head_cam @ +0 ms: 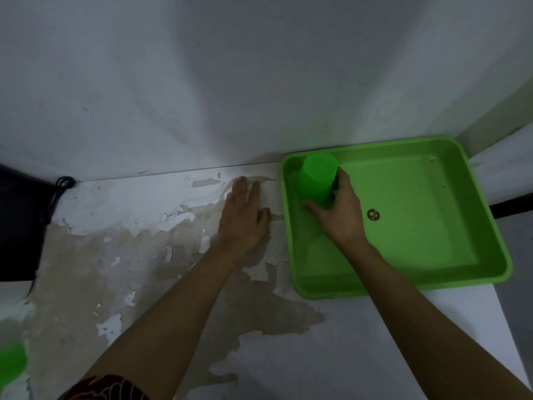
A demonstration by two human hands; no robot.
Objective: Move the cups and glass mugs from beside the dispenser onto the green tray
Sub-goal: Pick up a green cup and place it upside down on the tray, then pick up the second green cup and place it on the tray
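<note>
While a dark bulky object (17,223) sits far out beyond the left hand (243,217), that hand lies flat on the peeling white counter (138,203), fingers spread and empty — palm down, just short of the green tray (432,226). To its right, the right hand (339,213) wraps around a green cup (317,179), holding it upside down in the tray's far left corner — its rim is hidden, so contact with the floor is unclear. A small dark sticker (373,215) sits just right of that hand.
</note>
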